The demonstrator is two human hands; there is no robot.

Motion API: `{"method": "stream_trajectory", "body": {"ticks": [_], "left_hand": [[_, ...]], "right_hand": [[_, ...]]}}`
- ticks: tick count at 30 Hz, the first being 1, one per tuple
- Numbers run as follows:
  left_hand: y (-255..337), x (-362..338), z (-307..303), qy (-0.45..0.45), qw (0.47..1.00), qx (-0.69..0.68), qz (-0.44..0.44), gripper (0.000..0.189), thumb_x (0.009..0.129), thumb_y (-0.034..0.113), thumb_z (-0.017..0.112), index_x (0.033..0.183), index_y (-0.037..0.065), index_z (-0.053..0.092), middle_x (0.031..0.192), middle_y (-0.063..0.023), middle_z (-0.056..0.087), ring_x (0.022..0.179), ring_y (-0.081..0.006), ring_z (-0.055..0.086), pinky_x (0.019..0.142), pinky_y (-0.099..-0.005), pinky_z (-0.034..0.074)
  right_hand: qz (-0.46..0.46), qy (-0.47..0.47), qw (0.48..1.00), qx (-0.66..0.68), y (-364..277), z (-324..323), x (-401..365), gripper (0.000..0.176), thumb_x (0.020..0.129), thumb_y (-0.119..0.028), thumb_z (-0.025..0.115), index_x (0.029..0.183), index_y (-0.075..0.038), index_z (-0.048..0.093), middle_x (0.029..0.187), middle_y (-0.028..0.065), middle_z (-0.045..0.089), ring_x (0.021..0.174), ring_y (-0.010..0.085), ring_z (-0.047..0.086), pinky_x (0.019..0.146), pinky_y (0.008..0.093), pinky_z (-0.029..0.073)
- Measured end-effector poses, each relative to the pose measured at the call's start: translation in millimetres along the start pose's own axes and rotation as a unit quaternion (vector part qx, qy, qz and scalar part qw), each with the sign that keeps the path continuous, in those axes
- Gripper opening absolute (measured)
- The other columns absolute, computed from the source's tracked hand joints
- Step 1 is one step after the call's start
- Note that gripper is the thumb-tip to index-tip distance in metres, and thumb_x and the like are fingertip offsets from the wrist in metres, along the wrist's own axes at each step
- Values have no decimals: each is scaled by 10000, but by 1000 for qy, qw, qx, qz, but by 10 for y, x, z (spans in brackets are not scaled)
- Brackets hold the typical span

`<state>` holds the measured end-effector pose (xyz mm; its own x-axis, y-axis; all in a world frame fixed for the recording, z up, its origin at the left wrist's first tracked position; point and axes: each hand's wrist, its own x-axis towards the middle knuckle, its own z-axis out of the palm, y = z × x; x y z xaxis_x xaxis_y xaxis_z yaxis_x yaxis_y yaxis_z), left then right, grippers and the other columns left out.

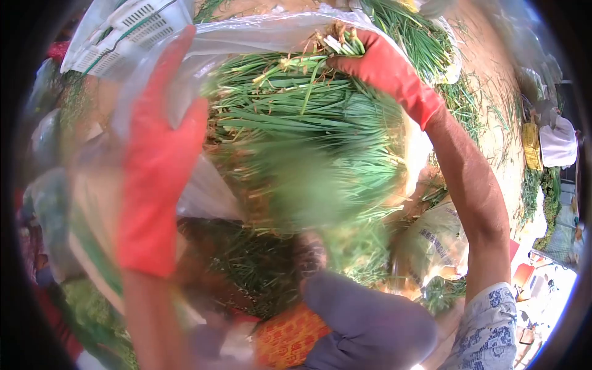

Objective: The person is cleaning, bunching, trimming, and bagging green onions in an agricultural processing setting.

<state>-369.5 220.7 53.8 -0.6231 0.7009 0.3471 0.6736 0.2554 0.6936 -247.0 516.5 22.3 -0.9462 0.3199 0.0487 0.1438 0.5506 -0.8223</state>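
Note:
A large heap of long green stalks (308, 117) lies in an open clear plastic bag (259, 31). My right hand (388, 71), in a red rubber glove, is closed round the pale root ends of a bunch of stalks (336, 43) at the heap's top right. My left hand (163, 129), also red-gloved and a little blurred, is at the bag's left side with thumb and fingers spread apart. Whether it touches the plastic cannot be made out. A green blur covers the lower middle of the heap.
A white slatted basket (139, 24) stands at the upper left. More green stalks (413, 37) lie at the upper right. Below the heap are my bent knee (370, 314), an orange patterned cloth (290, 339) and a printed plastic bag (431, 243).

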Motion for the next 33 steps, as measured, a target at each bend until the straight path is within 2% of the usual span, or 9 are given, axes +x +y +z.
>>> {"method": "stream_trajectory", "body": {"ticks": [2, 4, 10, 11, 15, 23, 27, 31, 33], "left_hand": [[7, -16, 1, -3, 1000, 13, 5, 728, 851, -114, 533, 1538, 99, 421, 1562, -84, 447, 1482, -209, 339, 1226, -355, 208], [8, -13, -23, -5, 1000, 15, 19, 726, 849, -118, 525, 1537, 89, 419, 1562, -81, 448, 1484, -207, 335, 1228, -355, 202], [-85, -4, -7, 9, 999, 12, 36, 724, 845, -142, 477, 1532, 80, 424, 1556, -81, 455, 1492, -216, 328, 1230, -359, 201], [-86, -11, -17, 5, 999, 20, 28, 724, 843, -145, 474, 1530, 79, 427, 1559, -81, 452, 1493, -218, 327, 1230, -360, 202], [-79, -77, -45, -5, 1000, 29, 0, 725, 832, -156, 472, 1517, 78, 444, 1558, -88, 452, 1489, -232, 338, 1229, -366, 211], [-307, -6, -121, 16, 984, 175, 8, 765, 797, -90, 600, 1520, 96, 433, 1533, -137, 461, 1453, -293, 391, 1214, -399, 269], [-622, 93, -47, 39, 964, 258, -45, 839, 786, -13, 687, 1553, 98, 365, 1488, -189, 495, 1400, -316, 455, 1159, -404, 354], [-695, 232, 49, -60, 952, 185, -236, 706, 833, 32, 689, 1498, 64, 454, 1289, -182, 656, 1191, -283, 630, 1006, -369, 488], [-867, 258, -14, -22, 971, 93, -218, 565, 866, 44, 674, 1416, 45, 546, 1166, -127, 706, 1063, -212, 662, 926, -324, 509]], "right_hand": [[52, -112, 992, -36, 59, 68, 63, 518, 850, -251, 812, 1310, -85, 641, 1111, 82, 736, 990, 198, 668, 933, 330, 509], [-9, -100, 991, -86, 42, 253, 154, 551, 848, -279, 816, 1324, -79, 622, 1130, 114, 729, 993, 231, 670, 944, 350, 506], [-8, -147, 970, -192, -148, 819, 535, 414, 892, -187, 696, 1292, -101, 631, 1059, 183, 725, 991, 346, 694, 886, 426, 531], [-57, -145, 970, -185, 104, 954, 695, 412, 860, -185, 705, 1255, -80, 650, 1060, 219, 715, 987, 360, 699, 871, 441, 537], [12, -105, 892, -439, -221, 1087, 903, 574, 718, -216, 800, 1252, -67, 652, 1121, 196, 709, 1023, 365, 678, 912, 436, 531], [-112, -231, 938, -232, 125, 1225, 1336, 719, 609, -288, 867, 1271, -99, 660, 1178, 165, 700, 1071, 334, 672, 918, 421, 537], [-291, -165, 929, -158, 268, 1287, 1256, 797, 605, -236, 880, 1345, -116, 611, 1235, 157, 686, 1099, 338, 664, 935, 424, 530], [-116, -261, 930, -232, 56, 1276, 1263, 719, 667, -249, 844, 1338, -115, 622, 1191, 155, 705, 1088, 332, 671, 941, 426, 525], [-101, -277, 926, -238, 92, 1318, 1299, 648, 705, -260, 817, 1312, -113, 643, 1153, 156, 717, 1060, 323, 681, 932, 420, 528]]}}
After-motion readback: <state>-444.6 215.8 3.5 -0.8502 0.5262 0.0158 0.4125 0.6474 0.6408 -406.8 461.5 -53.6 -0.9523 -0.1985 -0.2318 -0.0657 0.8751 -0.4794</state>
